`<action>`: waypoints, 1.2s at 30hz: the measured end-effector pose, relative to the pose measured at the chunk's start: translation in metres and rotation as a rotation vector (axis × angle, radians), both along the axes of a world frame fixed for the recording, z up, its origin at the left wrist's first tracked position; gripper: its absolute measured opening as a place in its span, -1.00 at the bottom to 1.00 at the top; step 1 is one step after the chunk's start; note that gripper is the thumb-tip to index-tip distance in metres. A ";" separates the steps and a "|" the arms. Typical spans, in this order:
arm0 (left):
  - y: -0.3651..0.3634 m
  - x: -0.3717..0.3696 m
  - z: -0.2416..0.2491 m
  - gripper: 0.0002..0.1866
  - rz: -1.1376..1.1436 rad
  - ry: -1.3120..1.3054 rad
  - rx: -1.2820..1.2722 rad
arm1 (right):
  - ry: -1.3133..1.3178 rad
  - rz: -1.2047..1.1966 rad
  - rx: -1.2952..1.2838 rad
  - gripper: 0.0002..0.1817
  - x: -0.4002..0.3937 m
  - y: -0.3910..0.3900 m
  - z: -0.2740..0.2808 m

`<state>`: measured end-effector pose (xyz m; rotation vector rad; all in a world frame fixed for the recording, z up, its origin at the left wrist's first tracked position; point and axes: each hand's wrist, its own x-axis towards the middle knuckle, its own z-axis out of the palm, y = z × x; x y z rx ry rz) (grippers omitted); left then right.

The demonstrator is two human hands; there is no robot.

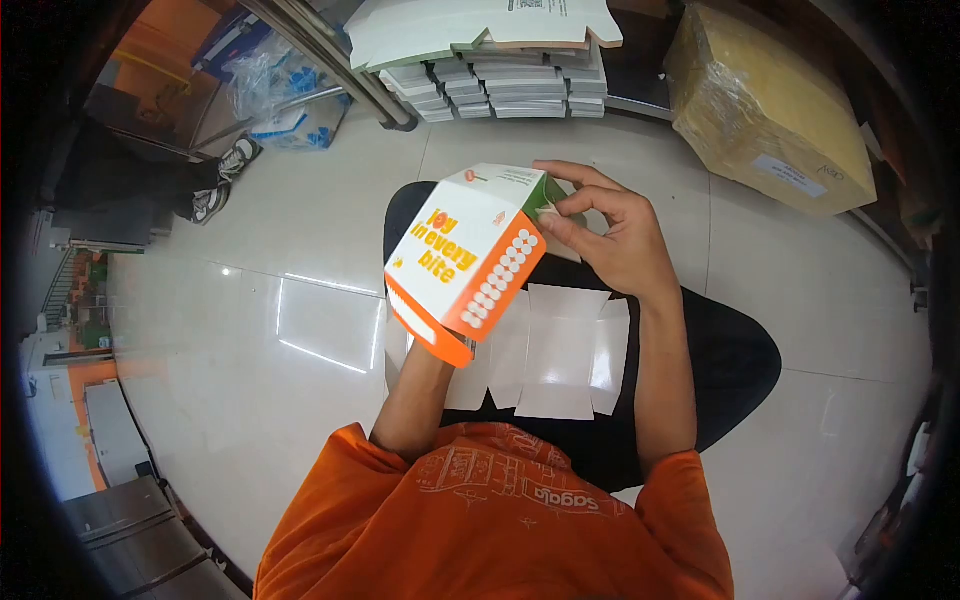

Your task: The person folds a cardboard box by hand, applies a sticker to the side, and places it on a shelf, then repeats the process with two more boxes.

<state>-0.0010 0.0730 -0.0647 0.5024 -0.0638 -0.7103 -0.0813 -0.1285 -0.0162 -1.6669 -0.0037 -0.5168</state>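
A partly folded white and orange carton (440, 240) with yellow lettering is held up, tilted, in front of me. My left hand is hidden behind and under it; only the wrist and forearm show below its lower orange flap. My right hand (610, 225) pinches the carton's green-lined flap at the upper right end, thumb and fingers bent around the edge. Below, an unfolded carton blank (570, 350) lies on my lap with its plain white side up, its left part covered by the held carton.
Stacked flat cartons (495, 85) stand at the top centre beside a metal leg. A wrapped brown box (770, 110) is at the upper right. Another person's shoes (225, 180) and a plastic bag (285, 95) are at the upper left. Metal cabinets (140, 535) stand lower left.
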 end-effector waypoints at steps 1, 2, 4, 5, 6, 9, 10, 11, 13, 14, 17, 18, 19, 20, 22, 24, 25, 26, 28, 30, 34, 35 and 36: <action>0.006 0.002 -0.008 -0.47 0.000 0.000 -0.001 | 0.065 0.017 0.032 -0.94 -0.001 -0.001 0.000; 0.017 0.006 -0.022 -0.42 0.012 -0.116 0.188 | 0.065 0.016 0.031 -0.94 -0.001 -0.001 0.002; 0.012 -0.001 -0.017 -0.47 0.123 -0.020 0.062 | 0.057 0.005 0.015 -0.93 -0.003 0.001 0.006; 0.013 0.001 -0.021 -0.47 0.123 -0.020 0.061 | 0.056 0.005 0.015 -0.93 -0.002 0.002 0.004; 0.012 0.003 -0.021 -0.46 0.109 -0.062 0.072 | -0.018 -0.055 -0.100 -0.93 0.000 0.002 0.001; 0.013 0.003 -0.022 -0.46 0.127 -0.088 0.141 | -0.065 -0.130 -0.148 -0.91 -0.002 0.009 0.006; 0.016 0.005 -0.024 -0.43 0.104 -0.203 0.325 | -0.041 -0.144 -0.083 -0.90 -0.003 0.012 0.008; 0.018 0.007 -0.025 -0.40 0.081 -0.318 0.508 | -0.043 -0.142 -0.083 -0.90 -0.002 0.013 0.008; 0.014 0.007 -0.025 -0.40 0.104 -0.243 0.379 | -0.026 -0.162 -0.062 -0.90 -0.001 0.013 0.008; 0.013 0.007 -0.025 -0.40 0.123 -0.167 0.251 | -0.027 -0.162 -0.063 -0.90 -0.001 0.013 0.008; 0.016 0.013 -0.030 -0.39 0.113 -0.366 0.443 | -0.025 -0.146 -0.075 -0.91 -0.004 0.014 0.011; 0.019 0.015 -0.036 -0.39 0.113 -0.365 0.444 | -0.031 -0.131 -0.098 -0.92 -0.005 0.014 0.014; 0.024 0.016 -0.042 -0.40 0.000 -0.254 0.086 | -0.037 -0.115 -0.121 -0.92 -0.006 0.015 0.015; 0.029 0.017 -0.048 -0.40 -0.112 -0.138 -0.270 | -0.037 -0.115 -0.120 -0.92 -0.006 0.016 0.015; 0.028 0.003 -0.017 -0.39 -0.053 -0.192 0.116 | -0.020 -0.104 -0.080 -0.93 -0.006 0.019 0.016; 0.029 -0.007 -0.010 -0.37 -0.001 -0.238 0.475 | -0.033 -0.111 -0.069 -0.93 -0.004 0.018 0.013; 0.027 -0.008 -0.012 -0.37 0.001 -0.237 0.469 | -0.046 -0.118 -0.059 -0.93 -0.003 0.018 0.010; 0.025 -0.009 -0.014 -0.37 0.002 -0.240 0.463 | -0.046 -0.117 -0.059 -0.93 -0.002 0.017 0.008; 0.017 -0.015 -0.012 -0.38 -0.006 -0.251 0.484 | -0.081 -0.091 0.135 -0.93 0.002 0.017 0.003; 0.010 -0.022 -0.007 -0.38 -0.013 -0.259 0.513 | -0.090 -0.059 0.151 -0.86 0.005 0.012 -0.005; 0.001 -0.034 0.006 -0.39 -0.035 -0.288 0.588 | -0.083 -0.029 0.259 -0.48 0.004 0.011 -0.005; -0.001 -0.035 0.010 -0.39 -0.030 -0.296 0.608 | -0.085 -0.026 0.257 -0.48 0.004 0.009 -0.005; -0.004 -0.035 0.015 -0.39 -0.013 -0.304 0.633 | -0.086 0.018 0.300 -0.37 0.003 0.005 -0.006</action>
